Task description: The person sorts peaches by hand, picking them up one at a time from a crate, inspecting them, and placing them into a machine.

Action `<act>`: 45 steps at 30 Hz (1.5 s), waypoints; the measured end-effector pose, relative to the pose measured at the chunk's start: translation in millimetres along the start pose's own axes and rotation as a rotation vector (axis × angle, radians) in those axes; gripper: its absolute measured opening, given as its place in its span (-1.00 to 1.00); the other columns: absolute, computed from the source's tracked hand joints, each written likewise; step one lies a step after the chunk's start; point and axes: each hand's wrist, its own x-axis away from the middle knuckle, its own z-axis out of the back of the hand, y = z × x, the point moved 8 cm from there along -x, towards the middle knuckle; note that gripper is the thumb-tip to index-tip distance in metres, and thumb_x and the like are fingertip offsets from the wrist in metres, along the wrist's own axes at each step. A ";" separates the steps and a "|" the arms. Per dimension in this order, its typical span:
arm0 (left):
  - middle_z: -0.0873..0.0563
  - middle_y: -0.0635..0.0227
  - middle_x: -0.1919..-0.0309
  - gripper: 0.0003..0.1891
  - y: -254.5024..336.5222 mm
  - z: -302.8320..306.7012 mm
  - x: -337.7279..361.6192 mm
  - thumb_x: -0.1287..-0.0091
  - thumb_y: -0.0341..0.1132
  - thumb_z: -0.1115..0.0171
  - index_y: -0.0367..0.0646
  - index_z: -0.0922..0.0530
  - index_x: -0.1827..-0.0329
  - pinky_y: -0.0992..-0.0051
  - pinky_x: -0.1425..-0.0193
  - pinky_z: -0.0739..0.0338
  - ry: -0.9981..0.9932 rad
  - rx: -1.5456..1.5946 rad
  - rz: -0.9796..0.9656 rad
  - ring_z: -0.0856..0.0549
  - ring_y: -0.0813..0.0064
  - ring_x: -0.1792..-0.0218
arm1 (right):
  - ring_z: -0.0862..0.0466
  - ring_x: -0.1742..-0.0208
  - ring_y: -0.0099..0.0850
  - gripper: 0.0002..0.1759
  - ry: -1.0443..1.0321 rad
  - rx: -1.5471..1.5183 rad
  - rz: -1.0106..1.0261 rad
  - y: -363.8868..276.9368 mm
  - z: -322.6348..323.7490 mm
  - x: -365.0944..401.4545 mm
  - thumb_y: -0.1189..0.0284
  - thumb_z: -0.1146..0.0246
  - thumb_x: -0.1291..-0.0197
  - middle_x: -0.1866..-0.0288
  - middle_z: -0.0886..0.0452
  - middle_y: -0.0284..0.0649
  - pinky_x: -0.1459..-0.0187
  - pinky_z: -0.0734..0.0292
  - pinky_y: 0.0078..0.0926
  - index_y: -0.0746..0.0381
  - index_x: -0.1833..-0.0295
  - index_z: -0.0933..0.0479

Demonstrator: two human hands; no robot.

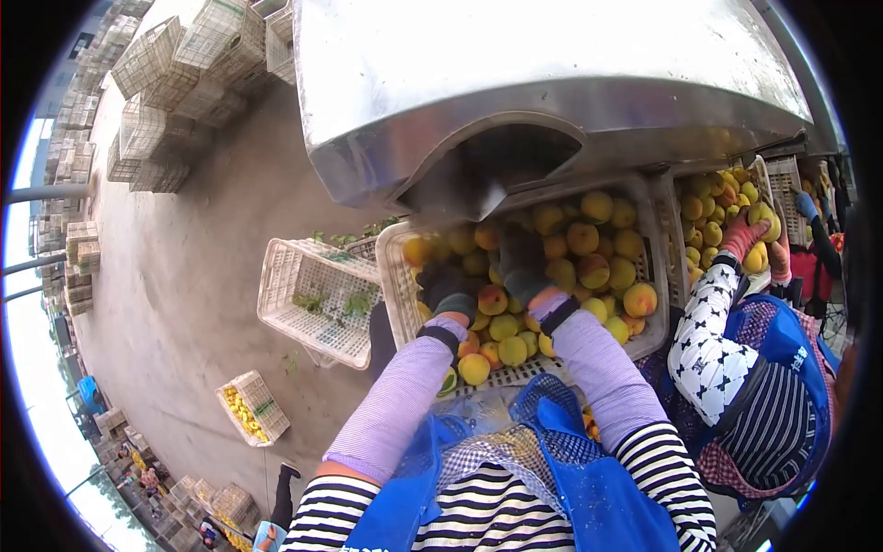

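Left hand (447, 289): in a dark glove with a lilac sleeve, set down among the yellow fruit (582, 238) at the near left of the white crate (396, 276). The fingers curl downwards. I cannot tell whether they hold a fruit or only rest on the heap.
Right hand (522, 267): also in a dark glove, lying on the fruit near the crate's middle. Its fingertips run into the shadow under the metal hopper (552, 74), so I cannot tell its grip.
Fruit: piled in the white crate directly below the hopper's dark mouth. The far rows are hidden by the hopper's lip and the near ones by the two forearms.
Hopper: its top is cut off by the edge of the view, and the inside of the mouth is too dark to read.
Co-worker's hand (741, 237): in a reddish glove, on the fruit in a second crate (664, 230) just to the right. The body is partly out of view.
Crate with leaves (280, 276): just left of the white crate, with a few green leaves in it.
Small crate (267, 407): on the floor, holding yellow fruit too small to make out.
Stacked crates (166, 64): far left, blurred by the lens edge.
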 end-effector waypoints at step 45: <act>-0.63 0.18 -0.17 -0.49 -5.1 145.0 91.5 -0.63 0.00 0.08 -0.22 -0.43 -0.39 0.38 -0.22 -0.60 -0.321 1.765 -0.663 -0.65 0.36 -0.13 | -0.68 -0.06 0.01 -0.20 0.263 -0.232 0.186 -129.7 168.4 -35.7 0.08 -0.58 0.04 -0.09 -0.62 0.05 -0.04 -0.63 -0.16 0.29 -0.23 -0.49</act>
